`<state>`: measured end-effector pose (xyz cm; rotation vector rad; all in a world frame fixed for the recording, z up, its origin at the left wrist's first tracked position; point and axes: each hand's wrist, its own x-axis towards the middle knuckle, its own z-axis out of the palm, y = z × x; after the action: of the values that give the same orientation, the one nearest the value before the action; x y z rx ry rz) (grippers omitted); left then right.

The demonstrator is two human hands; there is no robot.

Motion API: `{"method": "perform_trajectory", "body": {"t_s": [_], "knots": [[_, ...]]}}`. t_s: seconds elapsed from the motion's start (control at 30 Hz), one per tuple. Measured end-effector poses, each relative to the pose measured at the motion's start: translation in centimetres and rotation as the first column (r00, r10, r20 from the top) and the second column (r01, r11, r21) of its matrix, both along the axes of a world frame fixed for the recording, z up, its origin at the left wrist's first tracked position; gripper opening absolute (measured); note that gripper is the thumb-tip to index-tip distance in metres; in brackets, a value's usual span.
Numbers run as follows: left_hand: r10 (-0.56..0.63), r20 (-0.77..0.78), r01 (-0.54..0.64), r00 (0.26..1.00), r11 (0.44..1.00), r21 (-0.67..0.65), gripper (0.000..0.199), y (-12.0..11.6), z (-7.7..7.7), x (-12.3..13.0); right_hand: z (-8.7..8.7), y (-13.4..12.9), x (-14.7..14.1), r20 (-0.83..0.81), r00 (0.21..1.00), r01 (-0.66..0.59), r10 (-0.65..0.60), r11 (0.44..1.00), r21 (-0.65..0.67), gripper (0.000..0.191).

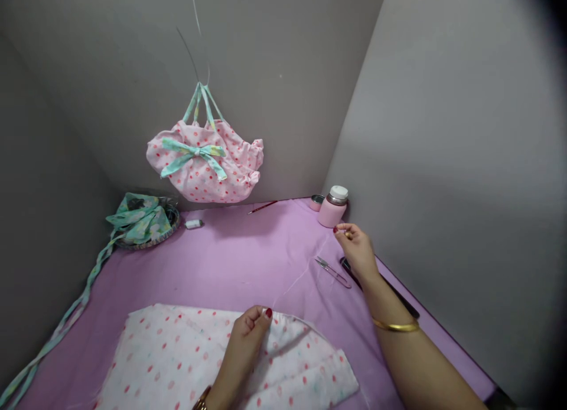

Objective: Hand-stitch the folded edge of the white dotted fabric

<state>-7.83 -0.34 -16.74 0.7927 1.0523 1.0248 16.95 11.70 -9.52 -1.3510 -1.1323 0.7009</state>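
Note:
My left hand (251,333) pinches the upper edge of a white cloth with red and pink dots (177,351), which is spread over the near part of the table. Small gathers show in the cloth just right of my fingertips. A fine white thread (295,282) runs from that edge up and to the right, towards my right hand (355,250). My right hand is raised, with thumb and fingertips pinched at the thread's far end. Whether a needle is between them is too small to make out. Pink-handled thread snips (333,272) lie beside my right wrist.
A pink jar with a white lid (333,208) and a small tin (316,202) stand at the back right. A dark long object (401,299) lies under my right forearm. A dotted bag (208,182) hangs above the table. Green cloth in a basket (153,241) and a thread spool (194,224) are left.

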Motion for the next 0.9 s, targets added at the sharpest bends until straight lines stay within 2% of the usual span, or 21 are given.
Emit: {"method": "perform_trajectory", "body": {"t_s": [0.07, 0.13, 0.2, 0.23, 0.3, 0.33, 0.37, 0.43, 0.53, 0.63, 0.67, 0.7, 0.8, 0.83, 0.9], "knots": [[0.004, -0.004, -0.004, 1.0, 1.0, 0.004, 0.031, 0.0, 0.1, 0.0, -0.2, -1.6, -1.2, 0.086, 0.989, -0.118, 0.121, 0.992, -0.046, 0.019], [0.012, -0.01, -0.012, 1.0, 1.0, 0.01, 0.031, 0.0, 0.3, 0.0, -0.5, -3.8, -2.7, 0.141, 0.946, -0.276, 0.293, 0.952, -0.128, 0.016], [0.019, -0.017, -0.018, 1.0, 1.0, 0.021, 0.029, -0.1, 0.6, 0.1, -1.1, -6.0, -4.0, 0.173, 0.865, -0.43, 0.471, 0.873, -0.23, 0.022], [0.022, -0.021, -0.022, 1.0, 0.999, 0.026, 0.028, -0.1, 0.7, 0.1, -1.5, -6.9, -4.5, 0.189, 0.804, -0.502, 0.563, 0.815, -0.291, 0.025], [0.041, -0.041, -0.04, 0.998, 0.999, 0.037, 0.027, -0.3, 0.9, 0.2, -2.2, -8.3, -5.1, 0.2, 0.702, -0.584, 0.684, 0.713, -0.389, 0.016], [0.058, -0.056, -0.056, 0.997, 0.998, 0.043, 0.026, -0.4, 1.0, 0.2, -2.6, -8.6, -5.1, 0.191, 0.668, -0.604, 0.719, 0.675, -0.424, 0.009], [0.078, -0.074, -0.074, 0.994, 0.996, 0.049, 0.026, -0.5, 1.1, 0.3, -2.9, -8.8, -5.0, 0.174, 0.654, -0.615, 0.736, 0.651, -0.445, 0.011], [0.11, -0.11, -0.104, 0.988, 0.993, 0.06, 0.026, -0.6, 1.1, 0.3, -3.6, -8.8, -4.6, 0.128, 0.658, -0.625, 0.742, 0.633, -0.457, 0.021], [0.096, -0.136, -0.089, 0.986, 0.994, 0.058, 0.027, -0.5, 0.9, 0.3, -4.2, -8.3, -4.2, 0.085, 0.644, -0.643, 0.761, 0.598, -0.478, 0.023], [0.06, -0.135, -0.054, 0.989, 0.997, 0.047, 0.027, -0.4, 0.7, 0.2, -3.9, -8.1, -4.3, 0.072, 0.631, -0.65, 0.772, 0.578, -0.494, 0.017], [0.052, -0.133, -0.046, 0.99, 0.998, 0.046, 0.027, -0.3, 0.7, 0.1, -3.5, -8.0, -4.5, 0.08, 0.637, -0.645, 0.767, 0.587, -0.49, 0.012], [0.046, -0.131, -0.04, 0.99, 0.998, 0.047, 0.026, -0.3, 0.7, 0.1, -3.1, -8.0, -4.8, 0.1, 0.653, -0.633, 0.751, 0.614, -0.472, 0.01], [0.036, -0.128, -0.029, 0.991, 0.998, 0.058, 0.026, -0.2, 1.1, 0.1, -1.9, -8.1, -6.2, 0.209, 0.721, -0.576, 0.661, 0.739, -0.349, 0.01], [0.036, -0.128, -0.028, 0.991, 0.998, 0.064, 0.026, -0.2, 1.2, 0.2, -1.7, -8.1, -6.8, 0.244, 0.73, -0.568, 0.638, 0.765, -0.304, 0.012], [0.044, -0.133, -0.034, 0.99, 0.996, 0.079, 0.024, -0.1, 1.3, 0.2, -2.0, -8.3, -7.9, 0.292, 0.719, -0.583, 0.631, 0.776, -0.241, 0.017]]}}
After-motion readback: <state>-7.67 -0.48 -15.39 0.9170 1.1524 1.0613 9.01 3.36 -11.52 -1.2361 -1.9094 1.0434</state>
